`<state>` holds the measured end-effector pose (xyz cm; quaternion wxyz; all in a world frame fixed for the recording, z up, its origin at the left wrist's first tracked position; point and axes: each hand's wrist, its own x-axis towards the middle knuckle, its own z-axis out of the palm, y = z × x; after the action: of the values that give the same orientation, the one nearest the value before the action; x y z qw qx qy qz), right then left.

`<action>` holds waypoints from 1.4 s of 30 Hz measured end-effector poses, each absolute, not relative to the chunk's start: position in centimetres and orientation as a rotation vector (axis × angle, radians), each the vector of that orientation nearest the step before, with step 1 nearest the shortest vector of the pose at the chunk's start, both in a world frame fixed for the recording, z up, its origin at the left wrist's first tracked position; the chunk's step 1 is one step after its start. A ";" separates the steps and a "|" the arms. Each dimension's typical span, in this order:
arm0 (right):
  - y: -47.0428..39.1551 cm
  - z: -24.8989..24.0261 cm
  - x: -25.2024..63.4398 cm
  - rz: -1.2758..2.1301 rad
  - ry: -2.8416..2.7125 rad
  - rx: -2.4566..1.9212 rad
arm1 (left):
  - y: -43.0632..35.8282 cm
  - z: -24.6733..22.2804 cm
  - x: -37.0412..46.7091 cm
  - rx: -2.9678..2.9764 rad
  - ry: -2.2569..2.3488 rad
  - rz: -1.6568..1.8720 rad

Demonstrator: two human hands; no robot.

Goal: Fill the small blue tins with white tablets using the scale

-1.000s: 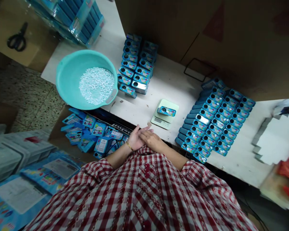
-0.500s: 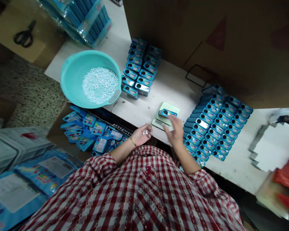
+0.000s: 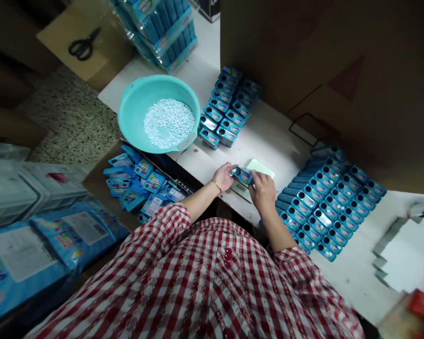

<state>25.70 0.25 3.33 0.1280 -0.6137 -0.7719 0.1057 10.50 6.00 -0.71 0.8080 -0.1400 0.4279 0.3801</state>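
Observation:
A small blue candy tin with an opening in its top is tilted above the pale green kitchen scale. My right hand grips the tin's right end between thumb and fingers. At its left end, beside the opening, my left hand has its fingers curled together. Something small and white, like the candies, shows at those fingertips; the palm is mostly hidden. Part of the scale is covered by the tin and my right hand.
A turquoise basin holds white candies. Blue tins stand in rows behind and at right. Below left is a carton of blue packets. Scissors lie on cardboard at far left. A large carton walls the back.
My right hand has lifted the tin off the scale and moved it toward my left hand. My left palm, open with white candies before, has curled at the tin's end. The view has shifted.

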 end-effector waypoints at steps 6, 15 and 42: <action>1.7 7.4 21.7 0.043 -2.694 -1.575 | 6.6 -1.0 10.8 -0.401 0.921 0.778; 2.3 6.7 24.4 0.000 -2.665 -1.677 | 7.2 -2.1 11.4 -0.406 0.842 0.899; -0.1 7.1 25.5 -0.122 -2.535 -1.753 | 7.3 -2.2 13.3 -0.290 0.780 0.734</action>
<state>25.54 -0.12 7.07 0.0284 -0.5681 -0.8215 -0.0394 13.26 7.30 -2.15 0.8500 -0.1375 0.3701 0.3487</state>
